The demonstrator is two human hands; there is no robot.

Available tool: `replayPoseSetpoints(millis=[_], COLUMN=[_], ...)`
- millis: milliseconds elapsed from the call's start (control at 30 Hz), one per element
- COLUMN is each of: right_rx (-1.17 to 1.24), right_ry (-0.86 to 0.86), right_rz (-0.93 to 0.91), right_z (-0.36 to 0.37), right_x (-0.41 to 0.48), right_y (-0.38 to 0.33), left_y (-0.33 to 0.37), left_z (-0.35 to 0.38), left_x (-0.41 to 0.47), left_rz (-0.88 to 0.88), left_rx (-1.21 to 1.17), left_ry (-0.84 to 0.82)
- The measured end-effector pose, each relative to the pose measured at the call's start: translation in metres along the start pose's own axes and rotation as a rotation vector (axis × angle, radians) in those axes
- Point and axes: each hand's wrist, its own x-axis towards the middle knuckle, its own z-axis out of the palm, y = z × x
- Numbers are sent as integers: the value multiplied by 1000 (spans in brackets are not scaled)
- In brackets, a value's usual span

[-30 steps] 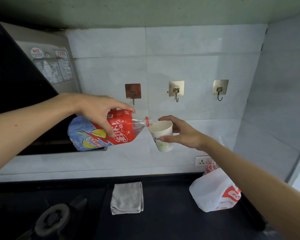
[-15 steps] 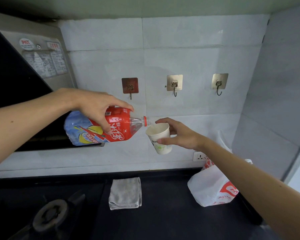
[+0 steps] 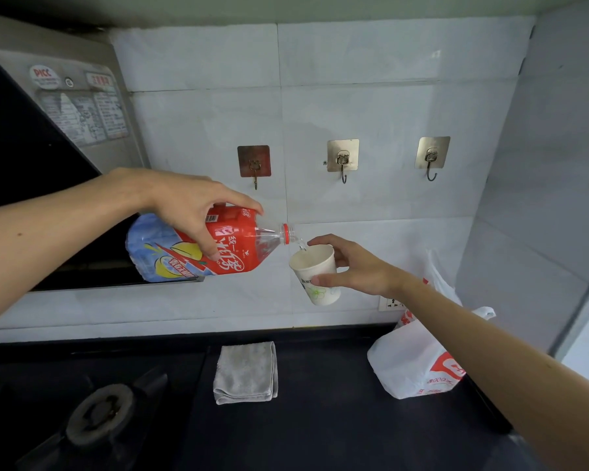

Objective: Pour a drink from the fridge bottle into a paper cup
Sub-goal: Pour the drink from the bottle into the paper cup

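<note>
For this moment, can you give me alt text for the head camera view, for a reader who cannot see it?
A left hand tips a red-labelled bottle sideways, pouring clear liquid into a paper cup held by the right hand, in the air above a dark countertop. Below lie a folded grey cloth and a white plastic bag.

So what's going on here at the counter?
A person is pouring a drink. The left hand tips a big bottle on its side, and clear liquid runs from its mouth into a paper cup held by the right hand. Both are held in the air above the dark counter.
</note>
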Motion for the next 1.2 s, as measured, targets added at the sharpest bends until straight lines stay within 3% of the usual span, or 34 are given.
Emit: replayPoseSetpoints(millis=[167,333,467,600,800,1200], right_rx=[53,247,314,295,230,77], right_ry=[23,180,284,308,292,242], right_rz=[9,-21,-58,-64,-25,59], right_z=[2,-10,-24,-28,-15,32], right_x=[-3,-1,4,7,9,6], right_y=[2,-8,-27,-36,-24,30], left_y=[0,8,9,10,13,24], left_z=[8,29,79,138,204,282], left_x=[-2,-10,-20,-29,-42,-62], left_rz=[-5,31,12,1,-87,-198], left_rx=[-47,-190,-440,-683,-819,-968], left_ry=[6,-19,153,256,386,366])
